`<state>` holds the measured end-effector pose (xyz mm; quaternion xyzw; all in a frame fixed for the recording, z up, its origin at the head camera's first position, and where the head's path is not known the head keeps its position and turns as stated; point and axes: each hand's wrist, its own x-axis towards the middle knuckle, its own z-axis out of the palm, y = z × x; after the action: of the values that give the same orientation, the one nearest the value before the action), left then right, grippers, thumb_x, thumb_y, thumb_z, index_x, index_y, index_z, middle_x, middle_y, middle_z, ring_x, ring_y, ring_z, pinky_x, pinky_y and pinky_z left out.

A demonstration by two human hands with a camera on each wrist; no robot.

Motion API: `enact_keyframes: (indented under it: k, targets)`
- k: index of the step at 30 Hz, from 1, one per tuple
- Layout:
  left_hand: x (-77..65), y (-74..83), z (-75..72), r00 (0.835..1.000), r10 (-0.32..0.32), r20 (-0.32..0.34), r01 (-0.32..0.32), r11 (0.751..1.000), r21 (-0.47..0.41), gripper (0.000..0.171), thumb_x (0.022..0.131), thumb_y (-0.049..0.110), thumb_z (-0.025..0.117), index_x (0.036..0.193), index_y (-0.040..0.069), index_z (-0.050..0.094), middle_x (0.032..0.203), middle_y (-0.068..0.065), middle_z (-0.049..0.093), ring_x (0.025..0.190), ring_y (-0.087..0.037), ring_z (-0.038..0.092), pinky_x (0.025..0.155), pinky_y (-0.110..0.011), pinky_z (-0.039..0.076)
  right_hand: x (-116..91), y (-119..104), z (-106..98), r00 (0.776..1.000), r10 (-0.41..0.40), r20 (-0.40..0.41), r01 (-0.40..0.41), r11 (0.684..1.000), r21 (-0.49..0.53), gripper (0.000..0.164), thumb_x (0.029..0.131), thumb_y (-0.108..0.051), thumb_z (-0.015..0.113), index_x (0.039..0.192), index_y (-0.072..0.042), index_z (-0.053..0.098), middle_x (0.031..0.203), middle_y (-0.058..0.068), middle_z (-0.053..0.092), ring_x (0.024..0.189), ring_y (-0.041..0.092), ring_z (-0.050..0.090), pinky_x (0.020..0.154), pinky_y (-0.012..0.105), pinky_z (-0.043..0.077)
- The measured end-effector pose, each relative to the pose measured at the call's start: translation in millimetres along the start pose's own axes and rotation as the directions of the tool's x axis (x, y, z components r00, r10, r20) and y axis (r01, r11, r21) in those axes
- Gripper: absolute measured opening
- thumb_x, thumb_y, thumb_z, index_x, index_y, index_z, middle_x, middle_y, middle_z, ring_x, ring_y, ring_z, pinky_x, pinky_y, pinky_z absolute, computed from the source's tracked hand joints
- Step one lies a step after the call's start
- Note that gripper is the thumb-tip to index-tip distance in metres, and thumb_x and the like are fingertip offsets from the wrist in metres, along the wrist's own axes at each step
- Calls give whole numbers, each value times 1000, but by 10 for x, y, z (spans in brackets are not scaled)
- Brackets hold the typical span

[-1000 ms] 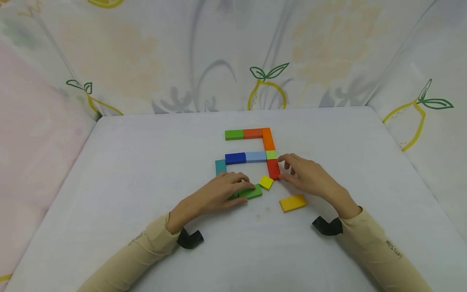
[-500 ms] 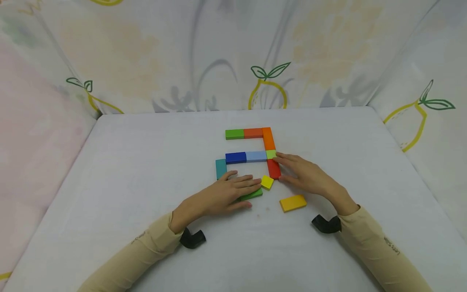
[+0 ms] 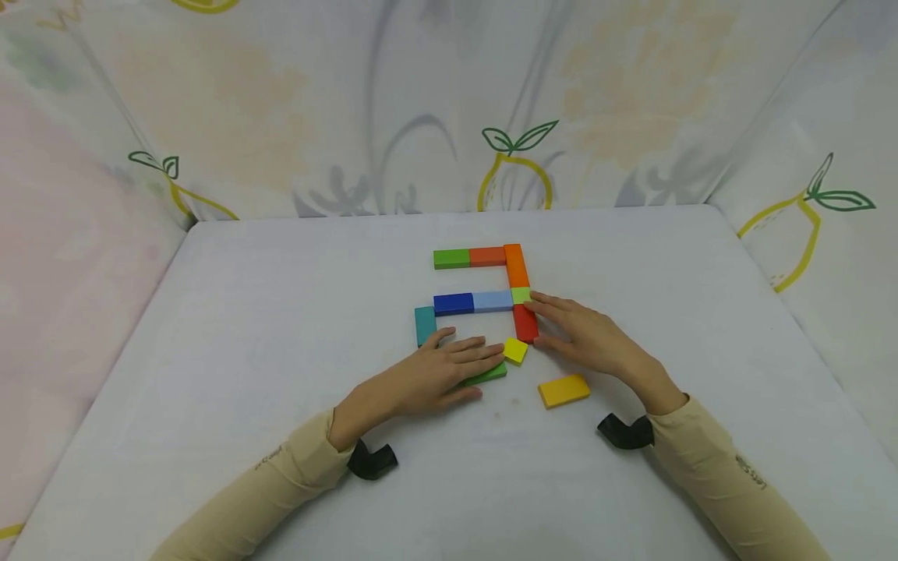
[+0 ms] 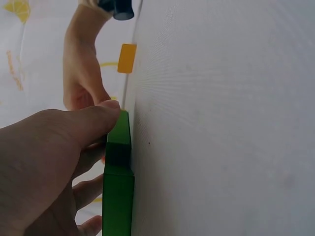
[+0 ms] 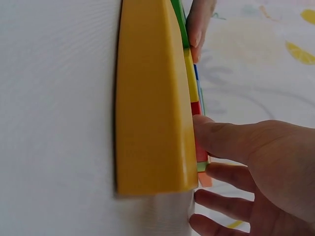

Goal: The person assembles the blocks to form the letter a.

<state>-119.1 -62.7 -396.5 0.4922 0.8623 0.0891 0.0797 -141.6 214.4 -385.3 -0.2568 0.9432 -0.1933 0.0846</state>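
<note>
My left hand lies with its fingers spread over a green block, hiding most of it. A darker green block shows beneath that hand in the left wrist view. Its fingertips reach the small yellow square block. With extended fingers, my right hand touches the right side of the row: thumb by the lower end of the red block, index fingertip at the light green square block. An amber block lies apart, nearer to me, and looms large in the right wrist view.
Dark blue and light blue blocks run left from the light green square to a teal block. Above stand an orange block, a red-orange block and a green end block. A white cloth covers the table.
My left hand has shifted slightly right and flattened over the green block. The right hand's fingers have straightened onto the light green square and red block. The red block has nudged slightly leftward.
</note>
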Motion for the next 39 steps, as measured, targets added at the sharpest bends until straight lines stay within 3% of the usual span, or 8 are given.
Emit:
enact_keyframes:
  k: [10, 20, 25, 31, 35, 39]
  targets:
    - [-15, -4, 13, 1000, -9, -3, 9, 999, 44, 53, 97, 40, 47, 147, 30, 33, 155, 2, 29, 143, -21, 28, 112, -59, 21, 6, -28, 14, 1000, -3, -12, 2, 1000, -18, 55, 90, -31, 63, 138, -9, 47, 150, 12, 38, 135, 33, 40, 102, 55, 39]
    - [-19, 3, -9, 1000, -10, 4, 10, 1000, -5, 54, 97, 41, 47, 148, 31, 31, 156, 1, 27, 144, -23, 25, 112, -61, 17, -38, -177, 10, 999, 37, 2, -37, 999, 35, 61, 91, -39, 61, 143, -17, 40, 152, 12, 31, 135, 35, 37, 98, 58, 42]
    - [-67, -103, -103, 999, -16, -46, 14, 999, -33, 54, 97, 41, 48, 147, 29, 32, 155, 1, 29, 144, -22, 24, 112, -61, 13, -54, -234, 60, 999, 38, -26, -38, 999, 12, 64, 90, -39, 62, 144, -15, 38, 151, 14, 33, 134, 36, 38, 96, 56, 44]
    - [-224, -297, -336, 994, -16, -107, 6, 996, -91, 46, 88, 37, 65, 131, 24, 55, 142, -3, 47, 137, -21, 36, 111, -59, 17, -63, -239, 78, 999, 32, -24, -32, 999, -6, 63, 90, -35, 63, 144, -14, 39, 150, 16, 34, 133, 37, 38, 96, 56, 44]
    - [-307, -391, -403, 994, 5, -108, -20, 990, -138, 45, 80, 33, 75, 122, 23, 62, 136, -6, 51, 131, -22, 43, 110, -59, 20, -61, -229, 76, 999, 28, -20, -28, 1000, -8, 61, 90, -34, 63, 143, -14, 39, 150, 16, 33, 133, 37, 39, 97, 56, 43]
    - [-312, -438, -364, 997, 11, -79, -23, 989, -147, 42, 78, 31, 77, 118, 25, 65, 136, -6, 51, 131, -25, 42, 110, -61, 18, -56, -223, 81, 999, 25, -30, -26, 1000, -13, 60, 90, -34, 63, 142, -14, 41, 150, 16, 35, 132, 37, 40, 96, 55, 44]
